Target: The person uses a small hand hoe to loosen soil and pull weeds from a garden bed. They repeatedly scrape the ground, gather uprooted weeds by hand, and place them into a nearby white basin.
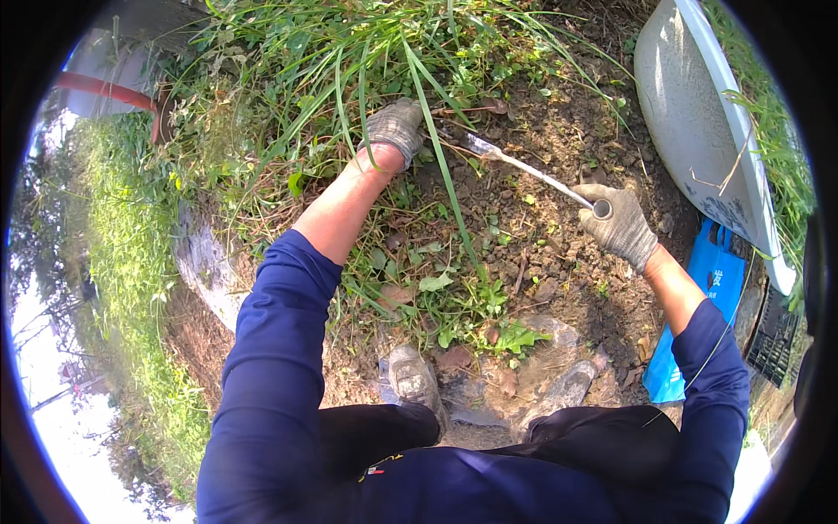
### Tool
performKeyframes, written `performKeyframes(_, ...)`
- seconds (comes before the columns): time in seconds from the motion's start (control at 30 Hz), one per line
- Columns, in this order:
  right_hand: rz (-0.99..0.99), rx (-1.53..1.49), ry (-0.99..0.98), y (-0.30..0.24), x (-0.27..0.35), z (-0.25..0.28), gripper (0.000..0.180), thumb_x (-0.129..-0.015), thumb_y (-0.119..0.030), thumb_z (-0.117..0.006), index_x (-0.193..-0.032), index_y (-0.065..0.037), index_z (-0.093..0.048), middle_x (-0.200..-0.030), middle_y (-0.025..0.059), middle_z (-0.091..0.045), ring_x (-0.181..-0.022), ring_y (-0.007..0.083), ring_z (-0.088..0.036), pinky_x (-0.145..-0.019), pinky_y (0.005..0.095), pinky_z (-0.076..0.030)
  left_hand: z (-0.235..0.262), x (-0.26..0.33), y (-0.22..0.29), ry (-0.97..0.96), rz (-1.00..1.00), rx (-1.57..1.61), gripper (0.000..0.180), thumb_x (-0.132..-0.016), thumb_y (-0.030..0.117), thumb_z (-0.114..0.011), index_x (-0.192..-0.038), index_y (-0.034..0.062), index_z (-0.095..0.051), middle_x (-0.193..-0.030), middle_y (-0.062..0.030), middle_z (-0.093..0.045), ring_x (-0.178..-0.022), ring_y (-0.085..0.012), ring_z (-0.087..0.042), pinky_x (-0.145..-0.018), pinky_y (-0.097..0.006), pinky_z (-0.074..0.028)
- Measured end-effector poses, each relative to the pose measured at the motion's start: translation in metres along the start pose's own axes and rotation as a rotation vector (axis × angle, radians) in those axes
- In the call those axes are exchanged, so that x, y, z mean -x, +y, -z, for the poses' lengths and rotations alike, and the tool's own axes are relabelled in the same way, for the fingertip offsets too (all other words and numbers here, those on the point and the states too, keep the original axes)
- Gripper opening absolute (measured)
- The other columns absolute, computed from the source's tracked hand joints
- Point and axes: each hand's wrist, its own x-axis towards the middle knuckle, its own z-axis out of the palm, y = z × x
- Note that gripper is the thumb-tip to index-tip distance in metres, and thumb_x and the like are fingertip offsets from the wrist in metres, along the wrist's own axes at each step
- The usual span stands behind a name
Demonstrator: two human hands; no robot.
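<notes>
My right hand (618, 225), in a grey knit work glove, is closed round the handle of a hand weeding tool (537, 174). The tool has a thin metal shaft, a hollow round handle end and a small blade resting at the soil near the weeds. My left hand (394, 127), gloved alike, reaches into the weeds (288, 131) left of the blade. Its fingers look curled, but leaves and stems partly hide them and what they hold. Long grass blades (445, 166) arch over and beside that hand.
Loose brown soil (559, 253) with clods and small sprouts lies before my shoes (415, 377). A large pale basin (698, 113) stands tilted at the right, above a blue bag (711, 271) and a black crate (777, 336). A red curved bar (109, 90) is at far left.
</notes>
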Motion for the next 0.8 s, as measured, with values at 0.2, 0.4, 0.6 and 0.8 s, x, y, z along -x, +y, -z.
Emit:
performKeyframes(0.2,0.066,0.118,0.051,-0.041,-0.031,-0.046,0.025,-0.08,-0.02,-0.054,-0.098,-0.006,-0.064,-0.072,0.0173,-0.065,-0.065,0.0316,-0.065,-0.063,0.0428,-0.052,-0.009,0.004,-0.004,0.1,-0.004,0.031,0.037,-0.074,0.006,-0.065,-0.109,0.0085,-0.054,-0.107,-0.0159,-0.06,-0.101,-0.0333,-0.059,-0.084,-0.042,-0.05)
performKeyframes(0.4,0.092,0.492,-0.08,-0.091,-0.036,0.003,0.02,-0.083,-0.022,-0.049,-0.09,-0.006,-0.061,-0.069,0.0177,-0.064,-0.068,0.0346,-0.065,-0.063,0.0463,-0.05,-0.009,0.009,-0.01,0.108,0.012,-0.09,0.031,-0.081,0.005,-0.055,-0.111,0.0092,-0.053,-0.103,-0.0147,-0.062,-0.096,-0.0317,-0.062,-0.079,-0.044,-0.051)
performKeyframes(0.6,-0.363,0.204,-0.212,-0.078,0.012,0.048,0.033,-0.074,-0.014,-0.06,-0.105,-0.005,-0.066,-0.076,0.0174,-0.065,-0.067,0.0251,-0.066,-0.064,0.0341,-0.051,-0.012,0.01,-0.021,0.159,-0.016,0.072,0.035,-0.079,0.014,-0.06,-0.113,0.0072,-0.053,-0.103,-0.016,-0.062,-0.095,-0.0352,-0.062,-0.078,-0.045,-0.05)
performKeyframes(0.8,-0.27,-0.009,0.023,-0.087,0.002,-0.031,0.029,-0.075,-0.022,-0.055,-0.099,-0.011,-0.067,-0.073,0.0152,-0.065,-0.071,0.032,-0.064,-0.068,0.0406,-0.051,-0.008,0.02,-0.058,0.217,0.075,0.179,0.044,-0.079,0.028,-0.064,-0.117,0.0093,-0.052,-0.099,-0.0179,-0.065,-0.091,-0.0376,-0.062,-0.077,-0.045,-0.05)
